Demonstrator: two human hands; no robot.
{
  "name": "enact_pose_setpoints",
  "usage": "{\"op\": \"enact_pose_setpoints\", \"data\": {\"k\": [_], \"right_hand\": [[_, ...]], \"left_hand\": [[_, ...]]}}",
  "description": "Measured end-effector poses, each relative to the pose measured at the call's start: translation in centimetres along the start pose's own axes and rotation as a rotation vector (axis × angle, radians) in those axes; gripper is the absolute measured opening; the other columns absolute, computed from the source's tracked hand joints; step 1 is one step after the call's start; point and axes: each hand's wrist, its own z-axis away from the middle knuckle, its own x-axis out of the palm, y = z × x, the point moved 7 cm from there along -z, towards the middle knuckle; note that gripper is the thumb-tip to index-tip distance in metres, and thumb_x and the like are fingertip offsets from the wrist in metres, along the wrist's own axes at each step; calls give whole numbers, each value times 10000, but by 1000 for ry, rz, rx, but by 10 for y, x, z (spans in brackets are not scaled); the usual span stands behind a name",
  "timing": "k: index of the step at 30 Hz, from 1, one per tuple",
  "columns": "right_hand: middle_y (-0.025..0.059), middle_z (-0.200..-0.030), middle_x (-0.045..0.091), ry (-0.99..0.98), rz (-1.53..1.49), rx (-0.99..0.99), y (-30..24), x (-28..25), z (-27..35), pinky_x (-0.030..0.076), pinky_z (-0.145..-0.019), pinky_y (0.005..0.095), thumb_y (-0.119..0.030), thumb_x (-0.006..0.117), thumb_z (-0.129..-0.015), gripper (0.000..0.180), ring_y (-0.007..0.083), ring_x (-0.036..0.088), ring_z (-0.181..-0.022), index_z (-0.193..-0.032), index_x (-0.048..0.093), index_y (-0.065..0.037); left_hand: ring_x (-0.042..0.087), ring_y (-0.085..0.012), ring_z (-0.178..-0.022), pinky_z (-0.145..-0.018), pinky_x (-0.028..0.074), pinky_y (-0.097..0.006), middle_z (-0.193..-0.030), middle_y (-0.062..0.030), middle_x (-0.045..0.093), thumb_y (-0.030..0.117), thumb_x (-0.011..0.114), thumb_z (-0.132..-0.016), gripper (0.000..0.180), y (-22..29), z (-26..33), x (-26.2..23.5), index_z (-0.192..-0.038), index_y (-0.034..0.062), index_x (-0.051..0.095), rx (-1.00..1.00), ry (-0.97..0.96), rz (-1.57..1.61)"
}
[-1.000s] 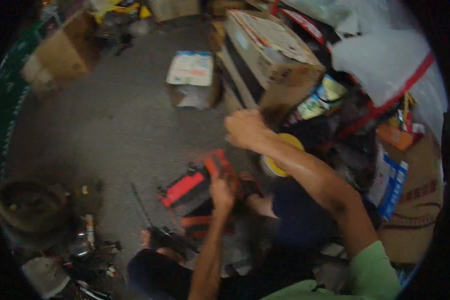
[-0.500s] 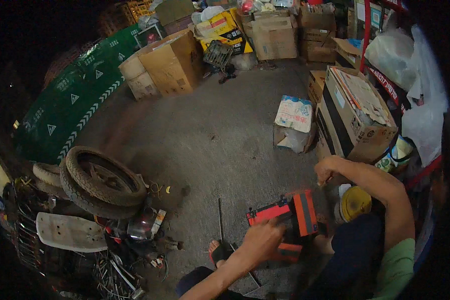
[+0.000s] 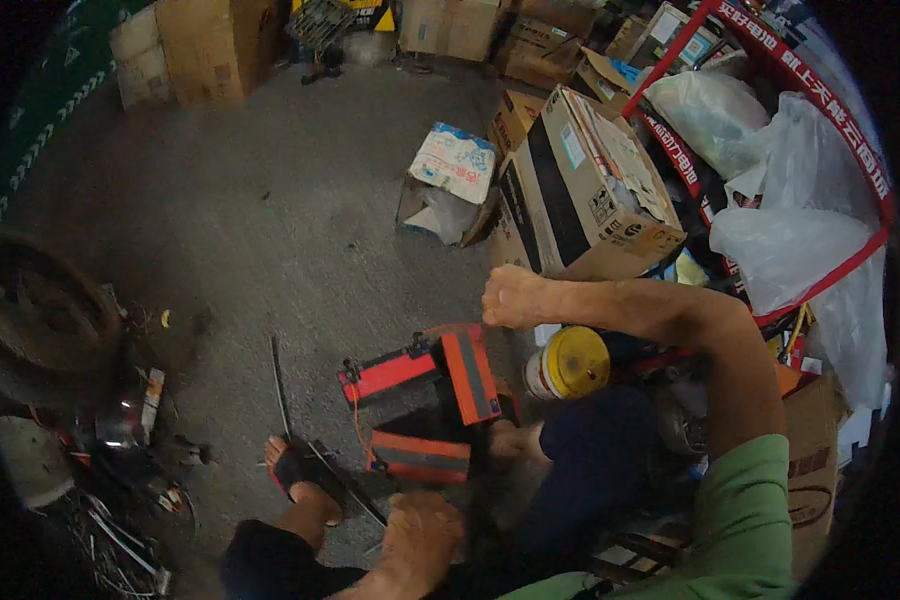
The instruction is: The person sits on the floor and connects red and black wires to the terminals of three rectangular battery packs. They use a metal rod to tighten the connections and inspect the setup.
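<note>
My left hand (image 3: 425, 540) is closed in a fist low in the view, just nearer than the battery-like blocks between my feet. My right hand (image 3: 515, 297) is closed too, raised beyond a yellow-lidded bucket (image 3: 576, 362); anything inside either fist is hidden. The three blocks form a rough U on the ground: a red one with a black side (image 3: 395, 375) on the left, an orange one with a grey stripe (image 3: 473, 372) on the right, and a similar orange one (image 3: 420, 456) nearest me. Thin wires run along them.
Past my right hand stand a large carton (image 3: 595, 190) and a small open box (image 3: 450, 180). A red-framed rack (image 3: 850, 262) with plastic bags is at right. Tires (image 3: 45, 310) and scrap metal (image 3: 120, 540) lie at left. A dark rod (image 3: 280, 385) lies by my left foot.
The view has swung right and downward. My left hand has drawn back toward me, away from the blocks, which now show more fully. My right hand stays raised and closed.
</note>
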Motion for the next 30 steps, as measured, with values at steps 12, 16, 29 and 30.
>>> {"op": "enact_pose_setpoints", "data": {"k": [12, 16, 29, 30], "right_hand": [[289, -795, 665, 492, -758, 1035, 32, 10, 63, 529, -751, 507, -267, 498, -864, 372, 453, 668, -794, -818, 668, 60], [319, -781, 638, 590, -1118, 1168, 22, 32, 80, 526, -734, 509, -260, 491, -877, 402, 457, 663, -771, -834, 621, 118], [287, -848, 644, 477, -717, 941, 20, 1, 53, 497, -765, 512, -174, 602, -809, 231, 459, 638, -880, -848, 618, 53], [282, -852, 644, 490, -748, 918, 19, 0, 56, 494, -764, 517, -159, 603, -808, 213, 458, 635, -887, -853, 615, 49]], "left_hand": [[628, -316, -958, -861, 462, -468, -990, -181, 656, 180, 651, -803, 297, -27, 14, -10, -1031, -7, 689, -40, 2, -124], [631, -297, -937, -817, 465, -426, -949, -157, 653, 185, 678, -772, 301, -13, 11, 6, -1012, 4, 692, -3, -1, -98], [585, -221, -949, -810, 389, -357, -939, -70, 603, 151, 719, -705, 270, -5, -7, -3, -961, 85, 667, 44, 33, -235], [586, -220, -944, -808, 389, -357, -936, -70, 602, 148, 717, -708, 260, -4, -8, -5, -956, 85, 666, 49, 47, -232]]}}
